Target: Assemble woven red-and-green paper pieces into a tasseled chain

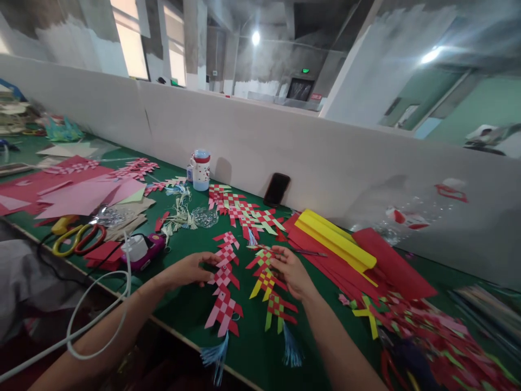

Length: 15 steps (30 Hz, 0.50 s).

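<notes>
Two chains of woven paper fish lie side by side on the green tabletop in front of me. The left one is a pink-and-red paper fish chain [224, 277] ending in a blue tassel [215, 355]. My left hand [199, 270] has curled fingers gripping its left edge. To the right is a red, green and yellow paper fish chain [266, 279], also with a blue tassel [291, 347]. My right hand [290, 270] pinches this chain near its upper end, covering part of it. A thin dark stick-like tool [311, 252] lies just beyond that hand.
Behind are more woven fish [240, 209], a cup [201, 169] and a phone [277, 189] against the white partition [244, 136]. Yellow paper [336, 239] and paper scraps [431, 331] lie right. Scissors [87, 239], a purple power socket [148, 255] and a white cable [101, 277] are left.
</notes>
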### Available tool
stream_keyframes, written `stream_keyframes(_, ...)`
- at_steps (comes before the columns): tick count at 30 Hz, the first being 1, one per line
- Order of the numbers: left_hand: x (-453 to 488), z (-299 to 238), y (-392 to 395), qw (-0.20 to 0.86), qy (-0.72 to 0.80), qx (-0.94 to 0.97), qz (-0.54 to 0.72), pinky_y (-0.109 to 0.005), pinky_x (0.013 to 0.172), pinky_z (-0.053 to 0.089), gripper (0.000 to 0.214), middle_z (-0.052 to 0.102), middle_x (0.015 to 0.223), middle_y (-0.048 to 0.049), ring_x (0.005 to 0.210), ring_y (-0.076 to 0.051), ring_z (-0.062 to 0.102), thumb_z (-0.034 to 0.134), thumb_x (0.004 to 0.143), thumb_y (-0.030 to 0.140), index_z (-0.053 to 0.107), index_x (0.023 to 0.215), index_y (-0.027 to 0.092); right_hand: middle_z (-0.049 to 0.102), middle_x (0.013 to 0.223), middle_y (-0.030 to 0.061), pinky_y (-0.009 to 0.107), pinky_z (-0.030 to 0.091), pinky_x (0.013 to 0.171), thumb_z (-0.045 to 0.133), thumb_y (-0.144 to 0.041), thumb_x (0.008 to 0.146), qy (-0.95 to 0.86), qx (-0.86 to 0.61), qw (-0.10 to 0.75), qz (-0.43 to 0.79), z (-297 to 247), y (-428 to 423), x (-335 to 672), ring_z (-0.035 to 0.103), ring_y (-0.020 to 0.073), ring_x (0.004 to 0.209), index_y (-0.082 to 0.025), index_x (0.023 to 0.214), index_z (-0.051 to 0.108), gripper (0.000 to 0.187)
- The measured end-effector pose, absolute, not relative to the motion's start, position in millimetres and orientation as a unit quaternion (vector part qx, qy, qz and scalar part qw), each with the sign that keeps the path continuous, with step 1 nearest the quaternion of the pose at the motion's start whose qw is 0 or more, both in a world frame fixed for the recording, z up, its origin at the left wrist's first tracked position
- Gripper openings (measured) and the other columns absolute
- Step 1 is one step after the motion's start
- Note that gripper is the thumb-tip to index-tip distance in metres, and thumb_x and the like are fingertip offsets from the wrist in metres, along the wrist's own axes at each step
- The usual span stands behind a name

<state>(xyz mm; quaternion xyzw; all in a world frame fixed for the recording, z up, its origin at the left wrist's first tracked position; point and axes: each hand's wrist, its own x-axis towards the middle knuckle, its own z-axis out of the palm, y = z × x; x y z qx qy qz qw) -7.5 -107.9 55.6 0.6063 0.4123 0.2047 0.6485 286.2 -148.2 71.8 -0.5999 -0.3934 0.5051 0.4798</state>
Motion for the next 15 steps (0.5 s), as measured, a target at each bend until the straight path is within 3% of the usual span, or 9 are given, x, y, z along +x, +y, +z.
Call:
stream_keyframes(4, -7, 53, -102, 0.565, 0.446, 0.657, 0.223, -0.024, 0.054, 0.05, 0.047, 0.066, 0.113, -0.0098, 0.067, -0.015, 0.062, 0.072, 0.065, 0.03, 0.068, 0.11, 0.017, 0.064, 0.082, -0.0017, 0.027, 0.053, 0.061, 0.07, -0.037, 0.07, -0.443, -0.636, 0.44, 0.453, 59, -138, 287, 0.064, 0.0127, 0.067, -0.021, 0.109, 0.054, 0.045)
stream_keyframes(9, -7, 49, -95, 0.448, 0.481, 0.711, 0.25, -0.027, 0.072, 0.05, 0.037, 0.064, 0.107, -0.0078, 0.078, -0.019, 0.06, 0.072, 0.068, 0.032, 0.071, 0.104, 0.023, 0.067, 0.081, 0.0006, 0.035, 0.051, 0.073, 0.069, -0.035, 0.072, -0.525, -0.7, 0.347, 0.337, 56, -136, 305, 0.064, 0.0178, 0.072, -0.023, 0.103, 0.06, 0.034)
stream_keyframes(12, -2, 48, -93, 0.342, 0.481, 0.774, 0.23, -0.032, 0.079, 0.049, 0.037, 0.061, 0.113, -0.0097, 0.082, -0.021, 0.061, 0.061, 0.08, 0.036, 0.067, 0.114, 0.024, 0.069, 0.098, 0.0067, 0.042, 0.048, 0.086, 0.063, -0.035, 0.077, -0.576, -0.707, 0.302, 0.278, 61, -148, 312, 0.064, 0.0238, 0.091, -0.024, 0.104, 0.063, 0.029)
stream_keyframes(15, 7, 46, -93, 0.293, 0.464, 0.807, 0.217, -0.038, 0.099, 0.041, 0.04, 0.057, 0.123, -0.0113, 0.11, -0.027, 0.055, 0.058, 0.083, 0.036, 0.063, 0.121, 0.024, 0.063, 0.121, 0.0091, 0.045, 0.041, 0.101, 0.054, -0.033, 0.083, -0.622, -0.69, 0.279, 0.244, 64, -170, 310, 0.057, 0.026, 0.114, -0.023, 0.113, 0.063, 0.033)
